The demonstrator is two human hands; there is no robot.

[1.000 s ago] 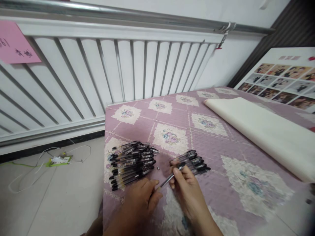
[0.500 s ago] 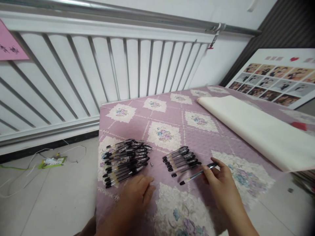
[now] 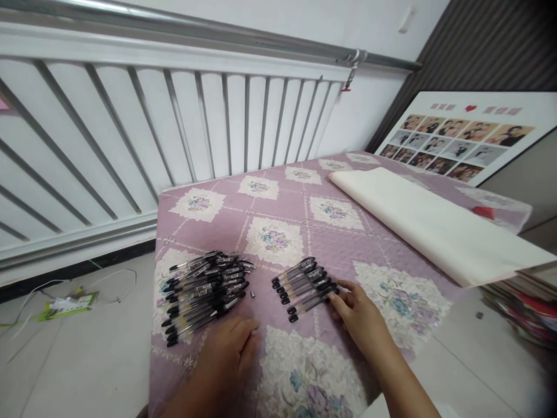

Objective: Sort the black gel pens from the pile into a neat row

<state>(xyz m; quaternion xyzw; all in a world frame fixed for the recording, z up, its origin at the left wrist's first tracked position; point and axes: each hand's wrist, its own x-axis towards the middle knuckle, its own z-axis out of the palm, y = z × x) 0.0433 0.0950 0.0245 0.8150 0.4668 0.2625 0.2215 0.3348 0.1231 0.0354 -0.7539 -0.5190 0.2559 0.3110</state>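
Beside the near end of a large pile of black-capped pens (image 3: 204, 290), my left hand (image 3: 232, 348) rests on the cloth. Its fingers lie loosely stretched with the thumb a little apart, and I see nothing held. My right hand (image 3: 350, 305) pinches one end of a pen (image 3: 307, 309), the nearest in a smaller row of pens (image 3: 300, 278) lying side by side. That pen lies close along the row, its far end under my fingertips and hidden. A small pointed piece (image 3: 252, 294) lies between the two groups.
The purple floral tablecloth (image 3: 209, 232) runs back to a white radiator (image 3: 235, 128). A folded cream sheet (image 3: 418, 226) lies at the right, with a red item (image 3: 484, 212) behind it. A photo board (image 3: 461, 133) leans beyond. A power strip (image 3: 69, 305) with cables is on the floor.
My right hand has brought the pen in against the row and lowered it there. My left hand stays by the pile. The whole view has shifted slightly to the right.
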